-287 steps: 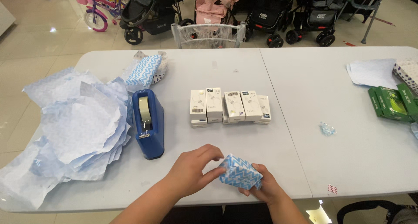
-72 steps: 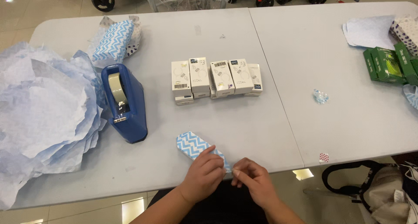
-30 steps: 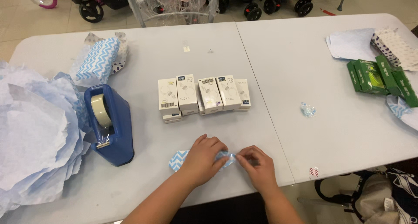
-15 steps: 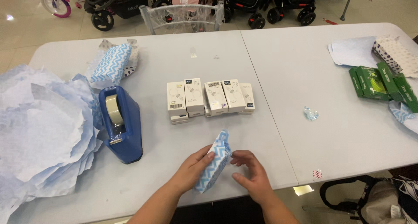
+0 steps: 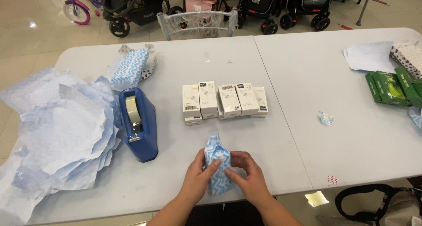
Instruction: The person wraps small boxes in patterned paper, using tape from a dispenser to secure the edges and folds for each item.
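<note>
Hands clasp a blue zigzag-wrapped box on the table.

A pale grey folding table carries a heap of blue-patterned wrapping paper at the left, a blue tape dispenser beside it, a wrapped parcel behind that, a row of small white boxes mid-table, and green boxes at the right.
</note>
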